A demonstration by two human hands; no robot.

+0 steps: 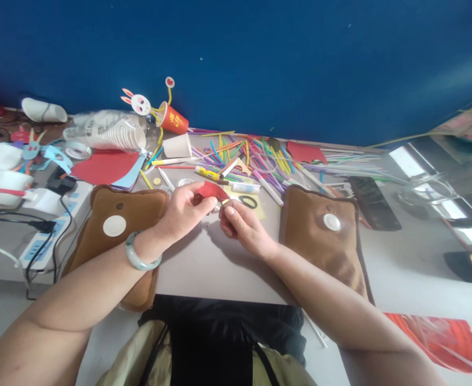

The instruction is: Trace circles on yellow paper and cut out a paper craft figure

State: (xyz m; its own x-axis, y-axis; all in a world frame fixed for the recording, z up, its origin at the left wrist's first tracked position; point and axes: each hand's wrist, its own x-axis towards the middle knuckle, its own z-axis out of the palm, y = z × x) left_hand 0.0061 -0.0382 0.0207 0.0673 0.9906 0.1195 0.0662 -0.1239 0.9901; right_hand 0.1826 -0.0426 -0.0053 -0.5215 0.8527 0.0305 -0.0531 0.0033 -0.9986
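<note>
A small piece of red paper (212, 190) is pinched between the thumb and fingers of my left hand (187, 209), which wears a pale bangle on the wrist. Close beside it, my right hand (241, 222) is closed, thumb against the curled fingers. A small light-coloured bit shows at its fingertips, near the paper's lower edge, but its kind is unclear. Just beyond the right hand lies a black oval ring (247, 201) on a pale yellow sheet (260, 210). A glue tube with a yellow label (207, 172) and a white marker (246, 187) lie behind the hands.
Brown cushioned pouches flank my arms, one left (129, 206) and one right (320, 230). Coloured pipe cleaners (255, 153) spread along the blue wall. Stacked paper cups (115, 135), a rabbit-decorated red cup (174, 119) and a power strip (43, 244) with cables stand left. A dark phone (372, 203) lies right.
</note>
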